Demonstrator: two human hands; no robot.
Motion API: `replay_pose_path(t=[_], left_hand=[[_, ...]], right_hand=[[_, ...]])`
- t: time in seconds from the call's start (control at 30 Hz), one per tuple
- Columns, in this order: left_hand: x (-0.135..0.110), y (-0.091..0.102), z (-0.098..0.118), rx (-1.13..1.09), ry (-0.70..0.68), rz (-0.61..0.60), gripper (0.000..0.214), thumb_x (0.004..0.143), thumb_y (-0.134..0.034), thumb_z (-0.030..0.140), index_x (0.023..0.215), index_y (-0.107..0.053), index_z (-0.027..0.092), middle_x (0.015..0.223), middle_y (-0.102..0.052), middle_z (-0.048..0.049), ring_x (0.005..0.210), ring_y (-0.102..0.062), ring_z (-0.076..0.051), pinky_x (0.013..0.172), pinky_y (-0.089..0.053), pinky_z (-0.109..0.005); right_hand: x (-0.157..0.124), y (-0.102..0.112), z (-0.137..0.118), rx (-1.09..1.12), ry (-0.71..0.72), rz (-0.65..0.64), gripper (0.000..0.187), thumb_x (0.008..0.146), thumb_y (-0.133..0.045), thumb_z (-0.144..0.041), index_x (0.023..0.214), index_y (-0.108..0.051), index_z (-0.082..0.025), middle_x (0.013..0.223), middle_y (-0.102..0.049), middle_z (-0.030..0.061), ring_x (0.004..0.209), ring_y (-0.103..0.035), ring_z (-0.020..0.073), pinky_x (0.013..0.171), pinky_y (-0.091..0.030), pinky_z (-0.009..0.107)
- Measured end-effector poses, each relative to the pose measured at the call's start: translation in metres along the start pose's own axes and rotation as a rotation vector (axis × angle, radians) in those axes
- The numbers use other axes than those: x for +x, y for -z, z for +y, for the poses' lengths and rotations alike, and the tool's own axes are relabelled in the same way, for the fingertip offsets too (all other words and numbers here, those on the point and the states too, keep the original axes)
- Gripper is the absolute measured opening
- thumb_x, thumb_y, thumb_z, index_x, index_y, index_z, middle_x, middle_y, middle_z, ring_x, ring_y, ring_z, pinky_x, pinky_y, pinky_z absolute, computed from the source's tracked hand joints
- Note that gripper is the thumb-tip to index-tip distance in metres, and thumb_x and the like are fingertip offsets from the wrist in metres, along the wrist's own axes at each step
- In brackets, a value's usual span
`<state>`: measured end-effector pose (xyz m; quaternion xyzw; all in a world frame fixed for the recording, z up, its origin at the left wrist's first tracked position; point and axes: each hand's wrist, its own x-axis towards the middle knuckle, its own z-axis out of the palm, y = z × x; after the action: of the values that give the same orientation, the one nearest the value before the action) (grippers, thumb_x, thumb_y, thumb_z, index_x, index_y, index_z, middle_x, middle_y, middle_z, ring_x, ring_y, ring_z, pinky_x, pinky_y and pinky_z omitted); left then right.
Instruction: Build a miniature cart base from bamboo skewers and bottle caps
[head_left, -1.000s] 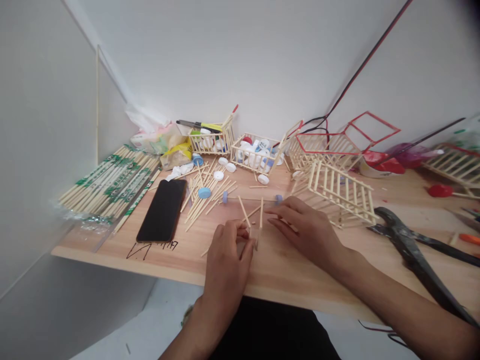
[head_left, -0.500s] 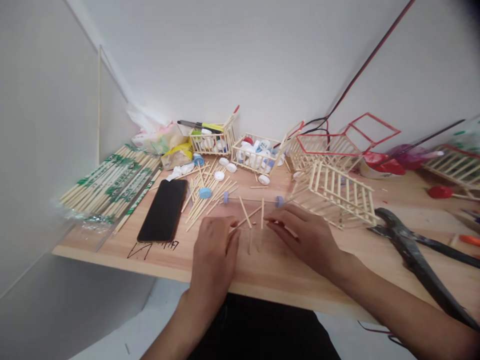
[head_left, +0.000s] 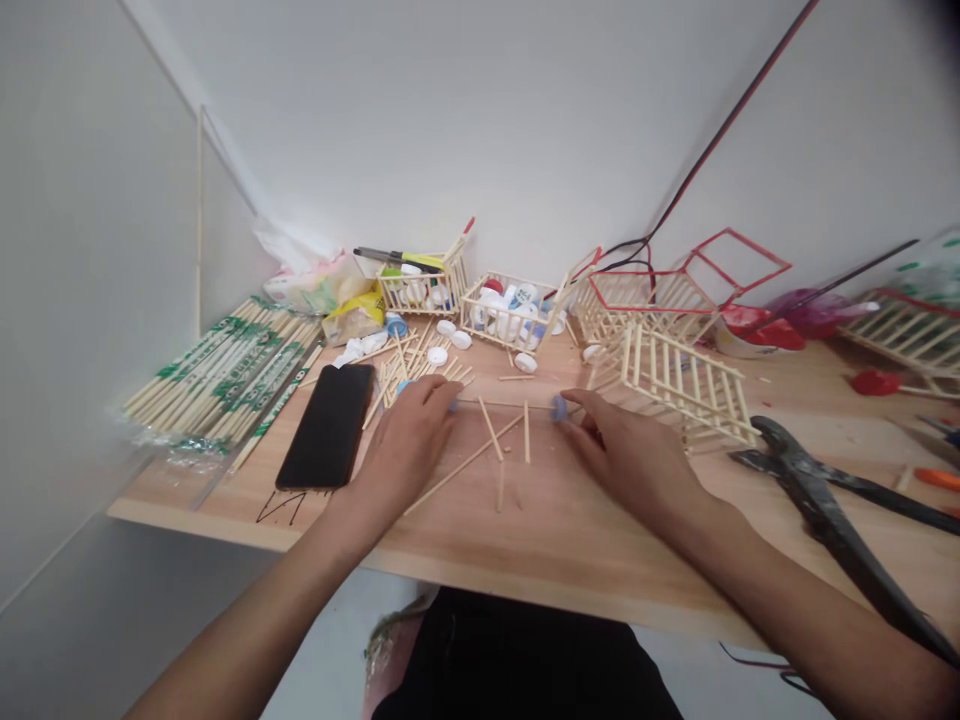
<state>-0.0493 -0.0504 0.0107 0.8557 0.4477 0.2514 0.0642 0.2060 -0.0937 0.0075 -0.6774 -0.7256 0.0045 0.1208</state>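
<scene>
A thin wooden stick with a blue bottle cap at each end, an axle with two wheels [head_left: 510, 404], lies crosswise before me. My left hand [head_left: 412, 435] closes round its left cap, which is mostly hidden by the fingers. At the other end, the thumb and forefinger of my right hand [head_left: 630, 455] pinch the right cap [head_left: 559, 408]. Between the hands, several short sticks lie on the table, among them an upright-looking one [head_left: 526, 432] and a slanted one [head_left: 491, 428]. A longer stick [head_left: 457, 470] runs diagonally towards the table's front edge.
Left are a black phone [head_left: 326, 425] and packed chopsticks [head_left: 225, 375]. Behind stand small stick carts, one holding bottle caps [head_left: 510, 310]. A slatted stick frame [head_left: 682, 385] and large pliers [head_left: 817, 490] are at right. Loose sticks [head_left: 405, 360] lie behind my left hand.
My left hand has let go of the long stick, which now lies on the table, and moved up to the left cap. My right hand has shifted from the short stick to the right cap.
</scene>
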Motion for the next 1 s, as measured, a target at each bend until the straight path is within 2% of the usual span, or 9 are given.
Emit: replay_pose_path(t=[0.13,0.3,0.5,0.63,0.8,1.0], left_hand=[[0.006,-0.003,-0.005,-0.058,-0.043,-0.016,0.035,0.084,-0.047,0.005,0.116,-0.054,0.016,0.119,-0.057,-0.0100,0.112,-0.053,-0.021,0.097,-0.045,-0.039],[0.013,-0.004,-0.009,-0.055,-0.056,-0.056,0.030,0.082,-0.047,0.003,0.107,-0.058,0.016,0.108,-0.062,-0.0086,0.105,-0.057,-0.021,0.093,-0.048,-0.038],[0.012,-0.006,-0.009,-0.089,-0.032,-0.015,0.027,0.083,-0.050,0.005,0.106,-0.059,0.015,0.108,-0.064,-0.0092,0.104,-0.058,-0.020,0.094,-0.047,-0.037],[0.010,0.001,-0.008,-0.095,-0.022,0.023,0.028,0.082,-0.052,0.006,0.108,-0.058,0.015,0.108,-0.065,-0.0084,0.101,-0.059,-0.019,0.091,-0.048,-0.036],[0.004,0.013,-0.003,-0.110,0.029,0.036,0.028,0.083,-0.053,0.010,0.110,-0.058,0.017,0.100,-0.067,-0.0060,0.089,-0.062,-0.017,0.084,-0.050,-0.032],[-0.007,0.020,0.002,-0.158,0.056,0.025,0.025,0.082,-0.056,0.011,0.106,-0.059,0.017,0.095,-0.067,-0.0038,0.081,-0.062,-0.014,0.078,-0.049,-0.028]], right_hand=[[0.003,0.000,0.000,0.006,0.000,0.004,0.033,0.092,-0.047,-0.035,0.121,-0.055,-0.023,0.081,-0.073,0.0022,0.072,-0.068,0.0234,0.052,-0.032,0.028],[0.005,-0.001,0.001,-0.006,0.045,0.019,0.030,0.091,-0.049,-0.034,0.118,-0.056,-0.022,0.084,-0.073,0.0038,0.069,-0.067,0.0225,0.051,-0.032,0.027],[0.007,0.001,0.001,0.043,0.036,-0.041,0.029,0.092,-0.049,-0.032,0.117,-0.054,-0.020,0.083,-0.071,0.0038,0.070,-0.067,0.0222,0.054,-0.035,0.027],[0.007,0.000,0.006,0.156,0.072,-0.043,0.027,0.091,-0.049,-0.030,0.116,-0.051,-0.020,0.082,-0.071,0.0023,0.073,-0.066,0.0205,0.058,-0.039,0.027],[0.006,0.002,0.013,0.248,0.156,0.040,0.026,0.089,-0.049,-0.027,0.115,-0.051,-0.020,0.084,-0.069,0.0025,0.067,-0.064,0.0167,0.057,-0.041,0.026],[0.004,0.008,0.011,0.279,0.185,0.026,0.025,0.088,-0.050,-0.027,0.113,-0.052,-0.020,0.081,-0.067,0.0020,0.064,-0.063,0.0149,0.057,-0.042,0.026]])
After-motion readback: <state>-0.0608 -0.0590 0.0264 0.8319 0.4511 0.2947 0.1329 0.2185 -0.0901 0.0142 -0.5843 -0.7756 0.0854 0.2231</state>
